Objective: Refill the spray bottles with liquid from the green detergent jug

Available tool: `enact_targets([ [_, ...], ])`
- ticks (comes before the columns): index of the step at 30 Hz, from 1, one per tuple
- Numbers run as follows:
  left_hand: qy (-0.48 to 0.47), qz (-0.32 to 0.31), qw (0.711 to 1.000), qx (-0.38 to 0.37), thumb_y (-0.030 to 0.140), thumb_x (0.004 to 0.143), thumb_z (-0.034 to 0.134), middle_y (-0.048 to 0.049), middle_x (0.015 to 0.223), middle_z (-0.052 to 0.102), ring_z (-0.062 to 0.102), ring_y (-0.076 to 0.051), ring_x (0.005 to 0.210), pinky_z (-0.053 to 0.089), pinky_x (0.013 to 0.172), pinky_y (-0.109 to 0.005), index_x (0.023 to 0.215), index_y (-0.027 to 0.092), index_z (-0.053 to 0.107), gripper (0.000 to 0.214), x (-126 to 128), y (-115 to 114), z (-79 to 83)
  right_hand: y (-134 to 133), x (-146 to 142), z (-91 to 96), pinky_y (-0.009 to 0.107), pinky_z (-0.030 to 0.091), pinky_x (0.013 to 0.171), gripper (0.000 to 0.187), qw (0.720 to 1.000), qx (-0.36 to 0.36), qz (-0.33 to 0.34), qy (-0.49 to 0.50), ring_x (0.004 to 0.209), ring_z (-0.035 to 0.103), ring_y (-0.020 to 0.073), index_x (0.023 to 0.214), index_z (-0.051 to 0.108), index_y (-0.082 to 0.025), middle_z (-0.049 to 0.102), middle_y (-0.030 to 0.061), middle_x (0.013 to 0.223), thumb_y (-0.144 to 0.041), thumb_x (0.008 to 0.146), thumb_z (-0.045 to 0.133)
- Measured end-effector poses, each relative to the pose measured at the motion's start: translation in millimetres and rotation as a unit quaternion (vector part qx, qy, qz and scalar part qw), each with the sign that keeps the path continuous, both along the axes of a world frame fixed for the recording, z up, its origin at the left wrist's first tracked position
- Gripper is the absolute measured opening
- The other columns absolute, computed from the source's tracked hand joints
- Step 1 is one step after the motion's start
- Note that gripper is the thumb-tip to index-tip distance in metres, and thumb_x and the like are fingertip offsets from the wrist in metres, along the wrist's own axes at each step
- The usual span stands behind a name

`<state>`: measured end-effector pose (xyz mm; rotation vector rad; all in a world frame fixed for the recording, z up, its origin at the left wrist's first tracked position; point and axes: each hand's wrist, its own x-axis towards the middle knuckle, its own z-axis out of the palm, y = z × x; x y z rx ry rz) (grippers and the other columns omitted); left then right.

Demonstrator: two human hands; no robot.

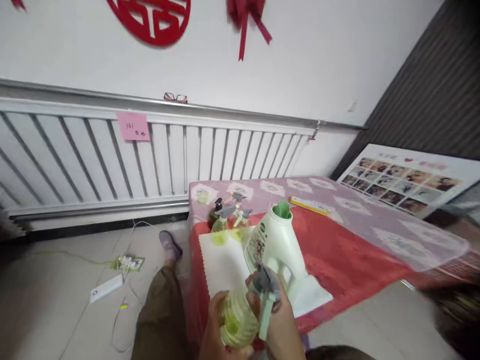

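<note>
My left hand [213, 322] is wrapped around a ribbed clear bottle [243, 325] with yellow-green liquid in it, low in the head view. Beside the bottle's upper part, my right hand [283, 320] grips a grey trigger sprayer head [264, 282] with a pale green trigger. Whether the sprayer head sits on the bottle's neck cannot be made out. Just beyond my hands stands a large pale green jug [279, 240] with a handle, a label and a green piece in its mouth. Several spray bottles [220, 232] of yellowish liquid stand together left of the jug.
A white sheet [221, 260] lies under the bottles on a red cloth [337, 250] over a patterned table [270, 186]. A yellow-and-white box [309, 205] lies behind the jug. On the floor are a power strip [127, 263], cables and a white device [106, 288]. A radiator [168, 160] lines the wall.
</note>
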<state>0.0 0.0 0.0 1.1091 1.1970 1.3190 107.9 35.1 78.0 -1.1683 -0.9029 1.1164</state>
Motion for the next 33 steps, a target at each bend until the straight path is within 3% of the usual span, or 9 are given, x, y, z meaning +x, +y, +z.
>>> enact_targets([
  [4, -0.020, -0.034, 0.999, 0.013, 0.024, 0.055, 0.068, -0.0126, 0.118, 0.063, 0.064, -0.026, 0.106, 0.053, 0.092, -0.036, 0.124, 0.019, 0.034, 0.077, -2, 3, 0.3, -4, 1, -5.1, 0.026, 0.052, 0.064, 0.052, 0.999, -0.012, 0.043, 0.008, 0.075, 0.065, 0.0196, 0.103, 0.072, -0.024, 0.074, 0.0057, 0.091, -0.040, 0.056, 0.087],
  [8, -0.026, -0.048, 0.998, 0.011, 0.015, 0.052, 0.068, -0.0106, 0.119, 0.062, 0.063, -0.026, 0.107, 0.052, 0.093, -0.036, 0.124, 0.021, 0.037, 0.078, -6, 5, -0.2, -4, 13, -13.0, 0.033, 0.053, 0.080, 0.048, 0.996, 0.006, 0.077, 0.032, 0.097, 0.065, 0.0250, 0.113, 0.070, -0.028, 0.072, 0.0085, 0.111, -0.048, 0.070, 0.076],
  [12, -0.009, -0.056, 0.998, 0.007, 0.010, 0.050, 0.070, -0.0108, 0.122, 0.061, 0.061, -0.027, 0.111, 0.050, 0.096, -0.035, 0.127, 0.020, 0.040, 0.083, -11, 5, -2.7, -2, 24, -20.9, 0.037, 0.048, 0.093, 0.042, 0.992, 0.011, 0.122, 0.035, 0.111, 0.060, 0.0251, 0.119, 0.066, -0.031, 0.066, 0.0064, 0.124, -0.039, 0.079, 0.071],
  [20, 0.011, -0.043, 0.999, 0.028, 0.006, 0.049, 0.063, -0.0109, 0.126, 0.060, 0.059, -0.027, 0.116, 0.049, 0.100, -0.035, 0.128, 0.019, 0.039, 0.084, -12, 4, -8.0, 1, 33, -25.8, 0.039, 0.042, 0.101, 0.040, 0.993, 0.015, 0.116, 0.023, 0.111, 0.059, 0.0255, 0.116, 0.067, -0.029, 0.068, 0.0056, 0.119, -0.033, 0.077, 0.073],
  [26, 0.054, 0.007, 0.997, 0.058, 0.011, 0.055, 0.065, -0.0123, 0.123, 0.061, 0.062, -0.026, 0.112, 0.051, 0.097, -0.034, 0.128, 0.018, 0.036, 0.079, -7, 3, -15.3, 3, 36, -20.8, 0.033, 0.045, 0.093, 0.038, 0.993, 0.020, 0.112, -0.010, 0.101, 0.061, 0.0216, 0.107, 0.068, -0.029, 0.071, 0.0017, 0.109, -0.026, 0.071, 0.077],
  [33, 0.124, 0.028, 0.987, 0.102, 0.009, 0.051, 0.068, -0.0134, 0.125, 0.055, 0.059, -0.028, 0.113, 0.050, 0.098, -0.040, 0.132, 0.017, 0.032, 0.088, -8, 5, -30.5, 2, 20, 0.0, 0.026, 0.049, 0.073, 0.026, 0.993, 0.030, 0.092, -0.060, 0.081, 0.062, 0.0181, 0.092, 0.067, -0.024, 0.071, 0.0007, 0.088, -0.022, 0.066, 0.073],
])
